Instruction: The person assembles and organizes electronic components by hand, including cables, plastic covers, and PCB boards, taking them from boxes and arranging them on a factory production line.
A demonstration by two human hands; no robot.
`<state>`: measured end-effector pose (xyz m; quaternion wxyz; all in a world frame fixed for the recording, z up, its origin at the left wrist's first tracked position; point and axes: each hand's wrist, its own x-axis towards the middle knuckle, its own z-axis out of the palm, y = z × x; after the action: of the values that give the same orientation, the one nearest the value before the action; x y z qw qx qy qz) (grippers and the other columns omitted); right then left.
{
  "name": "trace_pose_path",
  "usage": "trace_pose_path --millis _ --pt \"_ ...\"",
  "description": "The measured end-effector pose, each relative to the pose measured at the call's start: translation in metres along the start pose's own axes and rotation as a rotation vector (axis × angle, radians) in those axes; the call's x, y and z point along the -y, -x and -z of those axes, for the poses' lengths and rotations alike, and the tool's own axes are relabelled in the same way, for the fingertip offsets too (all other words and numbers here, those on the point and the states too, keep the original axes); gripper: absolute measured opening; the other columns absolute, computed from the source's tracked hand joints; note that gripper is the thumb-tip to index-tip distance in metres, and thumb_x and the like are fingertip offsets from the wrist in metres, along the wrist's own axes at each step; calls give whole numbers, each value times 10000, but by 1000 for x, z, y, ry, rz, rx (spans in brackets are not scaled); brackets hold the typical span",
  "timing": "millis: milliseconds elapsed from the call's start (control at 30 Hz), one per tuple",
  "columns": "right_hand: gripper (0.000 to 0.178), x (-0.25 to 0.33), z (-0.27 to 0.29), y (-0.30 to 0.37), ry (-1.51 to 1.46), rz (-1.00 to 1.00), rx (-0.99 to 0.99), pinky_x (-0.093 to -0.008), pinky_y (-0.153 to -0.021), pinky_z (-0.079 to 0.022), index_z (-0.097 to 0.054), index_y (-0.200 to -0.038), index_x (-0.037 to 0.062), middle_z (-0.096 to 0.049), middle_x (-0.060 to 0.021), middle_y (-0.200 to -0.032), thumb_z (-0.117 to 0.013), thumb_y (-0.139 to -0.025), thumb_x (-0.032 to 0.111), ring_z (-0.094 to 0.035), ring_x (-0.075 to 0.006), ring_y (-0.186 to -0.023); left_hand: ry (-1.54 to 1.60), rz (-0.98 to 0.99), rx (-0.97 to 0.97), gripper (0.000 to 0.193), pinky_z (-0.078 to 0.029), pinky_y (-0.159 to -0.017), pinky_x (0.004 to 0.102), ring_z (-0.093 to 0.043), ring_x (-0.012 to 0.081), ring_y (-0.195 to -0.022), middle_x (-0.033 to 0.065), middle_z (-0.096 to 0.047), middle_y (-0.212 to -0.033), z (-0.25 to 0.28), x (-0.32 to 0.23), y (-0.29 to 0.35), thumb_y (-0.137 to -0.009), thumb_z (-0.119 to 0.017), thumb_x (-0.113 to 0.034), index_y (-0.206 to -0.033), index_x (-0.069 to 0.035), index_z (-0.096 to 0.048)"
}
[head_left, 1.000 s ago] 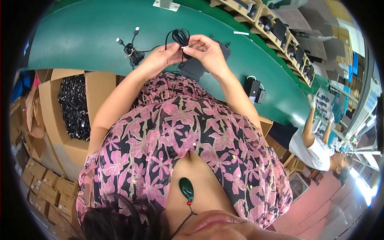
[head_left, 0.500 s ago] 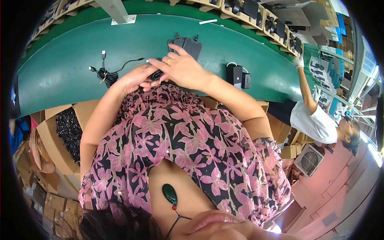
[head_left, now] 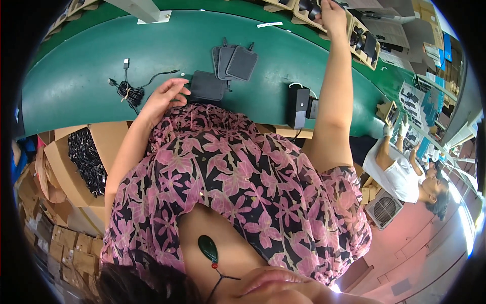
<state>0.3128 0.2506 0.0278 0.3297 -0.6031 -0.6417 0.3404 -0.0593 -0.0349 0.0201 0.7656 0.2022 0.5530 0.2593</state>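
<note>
My left hand (head_left: pixel 168 96) hovers at the near edge of the green bench, its fingers loosely apart with nothing in them. Just right of its fingertips lies a flat black square pad (head_left: pixel 207 85). Beyond that, several similar pads (head_left: pixel 242 63) with short stubs overlap in a fan. My right hand (head_left: pixel 334 19) is stretched far forward to a cardboard tray (head_left: pixel 324 33) on the line, fingers bent at dark parts (head_left: pixel 308 7); what they grip is hard to make out. A tied black cable (head_left: pixel 130 95) rests left of my left hand.
A tall black box (head_left: pixel 298 106) and a smaller dark block (head_left: pixel 313 108) stand on the bench (head_left: pixel 91 55) at the right. A metal post (head_left: pixel 154 16) rises at the back. An open carton of black cables (head_left: pixel 87 159) sits lower left. A co-worker (head_left: pixel 392 169) works at right.
My hands were together over a black coiled cable; now they are apart, the right one far forward at the tray. The near pad shows uncovered. The tray row has shifted.
</note>
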Motion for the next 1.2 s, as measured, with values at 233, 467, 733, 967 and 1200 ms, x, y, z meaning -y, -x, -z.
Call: trace_pose_path --millis 233,467,733,967,1200 --pt "378 -30 -14 -58 978 -17 -141 -427 -711 -438 -545 -814 -67 -576 -270 -768 -472 -806 304 -573 -378 -752 26 39 -61 270 -435 -704 231 -516 84 -740 28 -540 -904 -1 9 6 -871 -471 -238 -1093 -86 -493" --pt "333 10 -79 -20 716 -90 -522 -436 -757 -428 -455 -917 -67 -532 -272 -909 -480 -816 250 -529 -407 -833 82 58 -141 240 -440 -692 218 -519 85 -718 27 -546 -883 1 20 10 -878 -462 -192 -1078 -63 -488" --pt "326 90 -14 8 180 -341 276 -419 -791 -417 -519 -961 -11 -536 -203 -991 -515 -788 265 -524 -358 -903 103 70 -176 231 -439 -682 213 -521 79 -705 23 -551 -878 8 25 17 -876 -468 -186 -1070 -64 -494" --pt "357 4 -53 -36 901 -199 -230 -385 -767 -445 -478 -1007 -22 -541 -206 -1007 -509 -786 257 -531 -334 -945 66 38 -192 221 -439 -666 208 -519 79 -703 29 -550 -876 10 23 14 -875 -465 -168 -1065 -59 -494" --pt "235 57 -59 36 1073 403 -288 -369 -733 -438 -536 -1003 92 -572 -127 -916 -489 -776 132 -552 -270 -867 -74 -129 -334 174 -431 -642 205 -508 81 -687 36 -560 -860 42 44 22 -867 -468 -120 -1018 -49 -514"
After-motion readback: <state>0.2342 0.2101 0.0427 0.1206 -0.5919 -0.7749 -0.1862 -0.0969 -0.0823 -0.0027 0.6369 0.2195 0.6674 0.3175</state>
